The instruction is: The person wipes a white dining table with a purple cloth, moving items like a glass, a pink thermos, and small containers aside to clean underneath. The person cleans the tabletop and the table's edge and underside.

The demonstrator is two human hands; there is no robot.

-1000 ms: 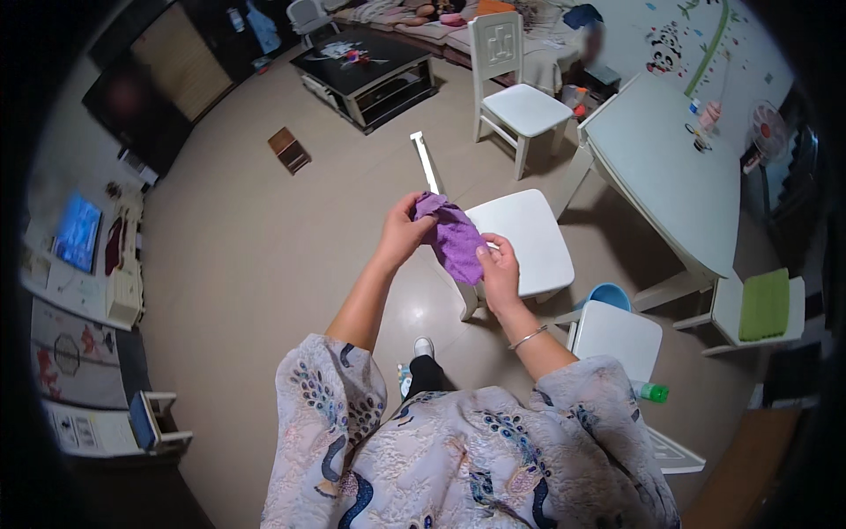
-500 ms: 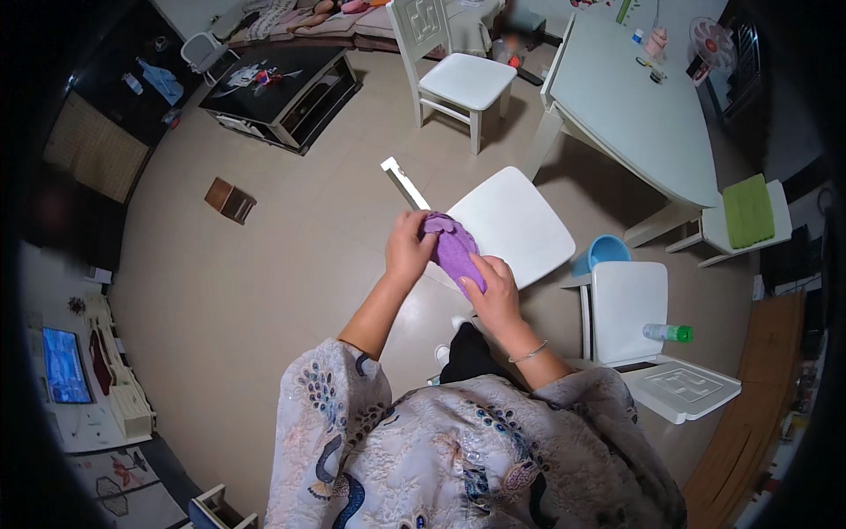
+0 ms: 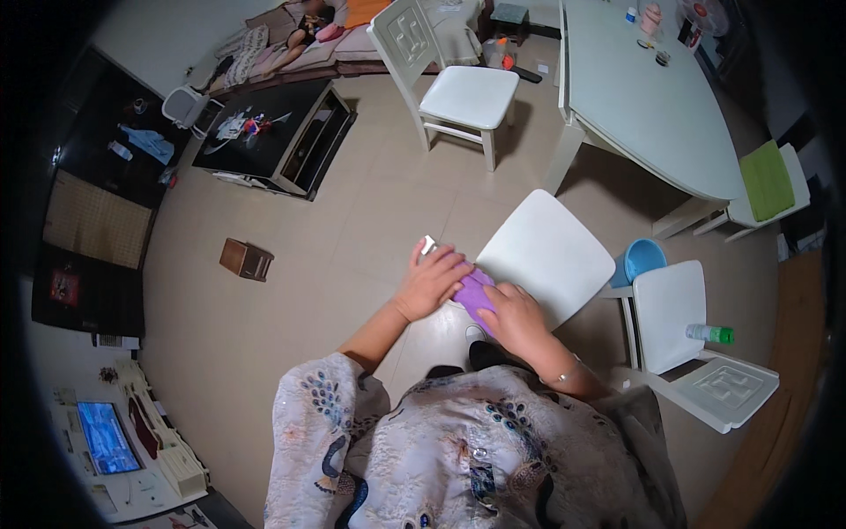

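- Nearest: person's patterned top [image 3: 476,450], loose sleeves, bracelet [image 3: 564,377] on right wrist.
- Right hand [image 3: 518,319]: grasping near-right end of purple cloth [image 3: 474,298], thumb on top; fingertips underneath hidden.
- Left hand [image 3: 426,286]: fingers bent over far-left end of cloth, grasping it; palm side not visible.
- Purple cloth: between the two hands, middle stretch exposed, both ends under fingers; sits just left of nearest chair seat [image 3: 546,256].
- White bar end [image 3: 428,245]: just beyond left fingers.
- Right side: second white chair [image 3: 670,317], bottle with green cap [image 3: 710,333] lying on it.
- Blue bucket [image 3: 641,260]: between nearest chair seat and second chair.
- Left, mid-floor: small brown stool [image 3: 246,259], well apart from hands.
- Left edge: lit screen [image 3: 108,436] by a white cabinet [image 3: 181,467].
- Farther right: pale bench [image 3: 643,106], small items on its far end; green cloth [image 3: 767,179] over a chair beside it.
- Far middle: white chair [image 3: 470,95], facing right.
- Far left: low black bench [image 3: 264,145], clutter on top.
- Farthest: sofa [image 3: 361,53], someone on it, partly visible.
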